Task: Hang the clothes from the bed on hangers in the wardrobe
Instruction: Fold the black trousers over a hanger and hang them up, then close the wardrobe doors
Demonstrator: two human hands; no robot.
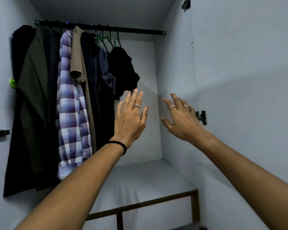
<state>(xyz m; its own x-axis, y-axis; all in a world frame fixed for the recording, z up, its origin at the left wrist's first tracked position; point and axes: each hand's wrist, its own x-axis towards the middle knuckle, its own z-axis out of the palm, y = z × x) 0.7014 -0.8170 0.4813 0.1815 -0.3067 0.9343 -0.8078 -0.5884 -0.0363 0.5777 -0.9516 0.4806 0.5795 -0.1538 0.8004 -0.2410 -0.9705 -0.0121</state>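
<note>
Head view: rail (106,28) roughly level, left-to-right.

The wardrobe (239,80) is pale grey-blue inside, with a brown front edge on its shelf (140,205). The rail (106,29) is black. From it hang a black coat (18,113), a dark olive jacket (35,97), a shirt (70,113) in purple and white checks, a tan shirt (77,63), a navy garment (105,72) and a black garment (121,67). The hangers (105,40) are green. A bright green clip (12,83) sits at the left wall. The left hand (130,120) wears a black band and has orange-pink nails.
</note>
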